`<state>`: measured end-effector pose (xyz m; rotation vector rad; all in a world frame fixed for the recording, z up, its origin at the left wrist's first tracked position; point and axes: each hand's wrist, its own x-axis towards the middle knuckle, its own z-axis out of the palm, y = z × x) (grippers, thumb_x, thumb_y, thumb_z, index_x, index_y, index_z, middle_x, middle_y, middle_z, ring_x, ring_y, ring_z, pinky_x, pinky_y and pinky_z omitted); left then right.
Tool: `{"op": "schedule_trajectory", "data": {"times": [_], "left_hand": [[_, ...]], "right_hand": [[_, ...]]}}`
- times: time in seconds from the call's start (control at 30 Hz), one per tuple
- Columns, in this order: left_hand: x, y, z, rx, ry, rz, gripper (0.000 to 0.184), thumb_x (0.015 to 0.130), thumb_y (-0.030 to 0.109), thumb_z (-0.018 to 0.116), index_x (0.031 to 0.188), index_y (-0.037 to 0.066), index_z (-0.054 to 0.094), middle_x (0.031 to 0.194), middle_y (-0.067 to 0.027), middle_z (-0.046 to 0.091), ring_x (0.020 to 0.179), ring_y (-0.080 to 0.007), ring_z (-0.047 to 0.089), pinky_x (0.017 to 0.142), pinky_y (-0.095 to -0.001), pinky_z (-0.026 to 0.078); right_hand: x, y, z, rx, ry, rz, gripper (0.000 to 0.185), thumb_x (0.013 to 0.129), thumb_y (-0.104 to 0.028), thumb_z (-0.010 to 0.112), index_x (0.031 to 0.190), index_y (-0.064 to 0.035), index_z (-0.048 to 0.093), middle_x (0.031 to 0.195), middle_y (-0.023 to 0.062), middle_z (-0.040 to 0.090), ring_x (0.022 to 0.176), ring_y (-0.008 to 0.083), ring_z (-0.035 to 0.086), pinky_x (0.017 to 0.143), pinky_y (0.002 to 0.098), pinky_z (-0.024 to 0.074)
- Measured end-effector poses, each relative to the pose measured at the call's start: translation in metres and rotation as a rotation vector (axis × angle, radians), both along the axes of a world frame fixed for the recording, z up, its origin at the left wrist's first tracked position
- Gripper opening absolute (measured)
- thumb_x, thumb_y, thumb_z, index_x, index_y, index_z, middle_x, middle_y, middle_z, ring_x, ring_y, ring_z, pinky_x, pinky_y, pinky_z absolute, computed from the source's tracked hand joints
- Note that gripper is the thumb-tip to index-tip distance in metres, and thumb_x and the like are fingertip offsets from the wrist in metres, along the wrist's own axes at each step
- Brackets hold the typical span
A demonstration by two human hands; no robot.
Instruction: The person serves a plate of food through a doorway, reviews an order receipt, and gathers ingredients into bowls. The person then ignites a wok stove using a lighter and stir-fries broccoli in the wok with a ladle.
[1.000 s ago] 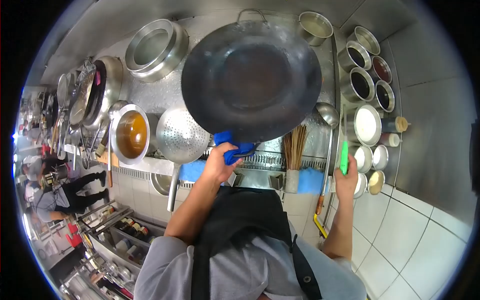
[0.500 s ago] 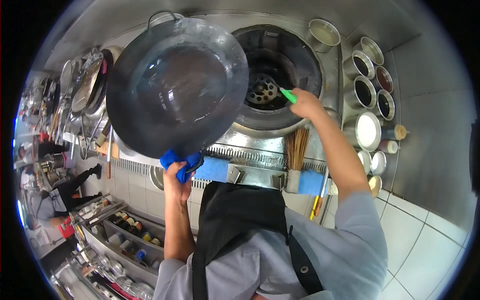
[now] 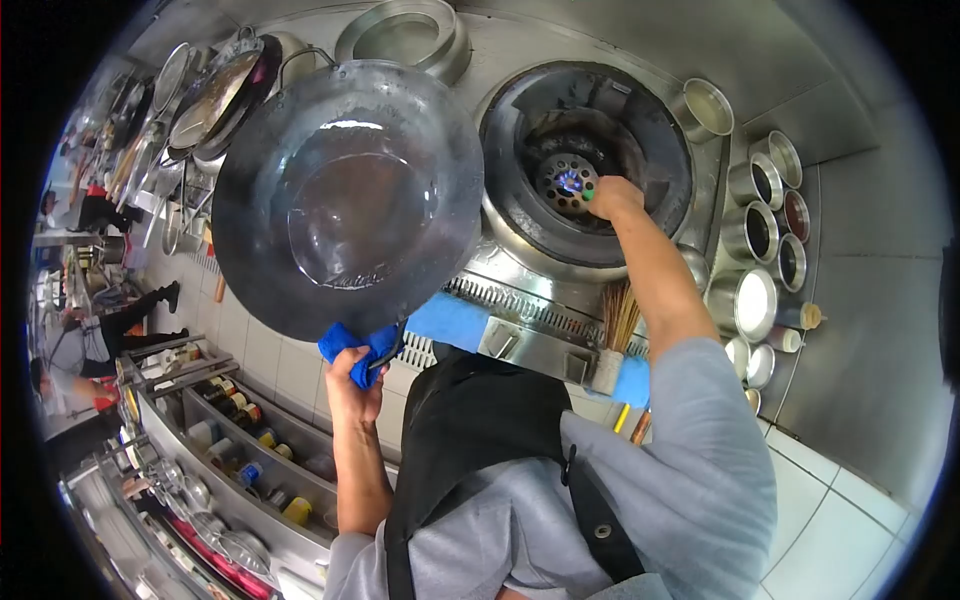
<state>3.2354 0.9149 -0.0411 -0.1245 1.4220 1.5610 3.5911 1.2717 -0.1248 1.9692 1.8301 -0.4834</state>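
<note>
Wok hangs just beyond the left hand, which is closed on its near handle through a blue cloth. The right hand, curled round a green tool, reaches over the burner; beside it a blue flame shows, unseen half a second ago, so the burner seems lit.

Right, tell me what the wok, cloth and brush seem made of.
Wok: likely iron or steel, dark grey, with shiny reflections. Cloth: apparently fabric, matt blue, bunched in soft folds. Brush: perhaps bamboo, matt brown, fanning into thin strands.
</note>
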Motion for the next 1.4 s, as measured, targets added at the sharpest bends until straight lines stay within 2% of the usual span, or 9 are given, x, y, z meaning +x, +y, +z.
{"op": "schedule_trajectory", "data": {"times": [0.23,0.43,0.5,0.6,0.67,0.77,0.93,1.23,1.4], "left_hand": [[-0.007,-0.006,-0.004,-0.005,0.05,-0.063,0.033,0.078,0.007,0.066,0.108,-0.001,0.055,0.09,-0.0113,0.063,0.07,-0.0232,0.065,0.057,-0.0347,0.055],[0.011,0.023,-0.003,0.104,0.06,-0.262,0.04,0.077,0.004,0.065,0.115,-0.001,0.055,0.095,-0.0124,0.064,0.078,-0.0253,0.067,0.06,-0.0379,0.056],[0.027,0.04,0.003,0.095,0.03,-0.334,0.039,0.077,0.002,0.065,0.115,-0.001,0.055,0.095,-0.0125,0.064,0.079,-0.0255,0.067,0.061,-0.0383,0.055],[0.041,0.065,-0.023,0.099,-0.069,-0.506,0.036,0.079,0.005,0.068,0.112,0.002,0.056,0.097,-0.0123,0.064,0.081,-0.0249,0.067,0.063,-0.0383,0.055],[0.059,0.084,-0.037,0.089,-0.093,-0.521,0.037,0.079,0.007,0.069,0.113,0.003,0.056,0.098,-0.0119,0.064,0.081,-0.0248,0.067,0.063,-0.0382,0.055],[0.093,0.112,-0.053,0.06,-0.2,-0.585,0.036,0.081,0.01,0.071,0.113,0.005,0.056,0.096,-0.0109,0.065,0.081,-0.0239,0.067,0.064,-0.0386,0.055],[0.154,0.145,-0.036,0.108,-0.245,-0.718,0.024,0.084,0.014,0.068,0.106,0.009,0.059,0.094,-0.0056,0.064,0.088,-0.02,0.064,0.073,-0.0388,0.054],[0.195,0.17,-0.089,0.081,-0.281,-0.795,0.023,0.084,0.013,0.068,0.105,0.009,0.059,0.095,-0.0049,0.063,0.087,-0.0182,0.063,0.075,-0.0398,0.053],[0.2,0.166,-0.088,0.212,-0.438,-0.855,0.033,0.094,0.032,0.07,0.118,0.011,0.061,0.107,-0.0061,0.07,0.093,-0.0193,0.066,0.08,-0.0392,0.055]], "right_hand": [[0.047,-0.029,0.044,0.19,0.143,-0.041,0.058,0.082,-0.029,0.069,0.136,-0.0089,0.058,0.125,0.018,0.07,0.119,0.036,0.065,0.097,0.0459,0.0527],[0.091,-0.188,0.046,0.599,0.964,-0.323,0.061,0.08,-0.01,0.071,0.139,-0.0042,0.056,0.119,0.0152,0.069,0.108,0.0264,0.066,0.097,0.0361,0.0491],[0.103,-0.234,0.036,0.551,0.891,-0.441,0.061,0.081,-0.005,0.069,0.14,-0.0023,0.055,0.122,0.0128,0.067,0.115,0.0256,0.063,0.101,0.0346,0.0465],[0.111,-0.284,0.041,0.512,1.004,-0.587,0.064,0.081,-0.003,0.069,0.143,-0.0032,0.053,0.114,0.0092,0.067,0.098,0.0198,0.065,0.086,0.0307,0.0515],[0.114,-0.301,0.056,0.508,1.153,-0.773,0.065,0.083,0.0,0.068,0.145,-0.0037,0.049,0.105,0.0056,0.065,0.076,0.0116,0.059,0.064,0.0247,0.0473],[0.121,-0.313,0.067,0.6,1.189,-0.827,0.063,0.086,0.003,0.064,0.146,-0.0023,0.047,0.09,0.0012,0.058,0.06,0.0063,0.046,0.05,0.0216,0.0359],[0.14,-0.324,0.064,0.658,1.233,-0.835,0.063,0.087,0.006,0.062,0.147,-0.0025,0.045,0.095,0.0033,0.061,0.063,0.007,0.049,0.051,0.0218,0.0388],[0.141,-0.319,0.039,0.64,1.276,-0.804,0.061,0.088,0.005,0.062,0.147,0.0003,0.044,0.095,0.005,0.06,0.063,0.0072,0.05,0.053,0.022,0.0407],[0.108,-0.315,0.048,0.671,1.3,-0.704,0.062,0.091,0.003,0.064,0.149,-0.0071,0.044,0.095,0.0024,0.058,0.065,0.0073,0.049,0.053,0.0218,0.0403]]}}
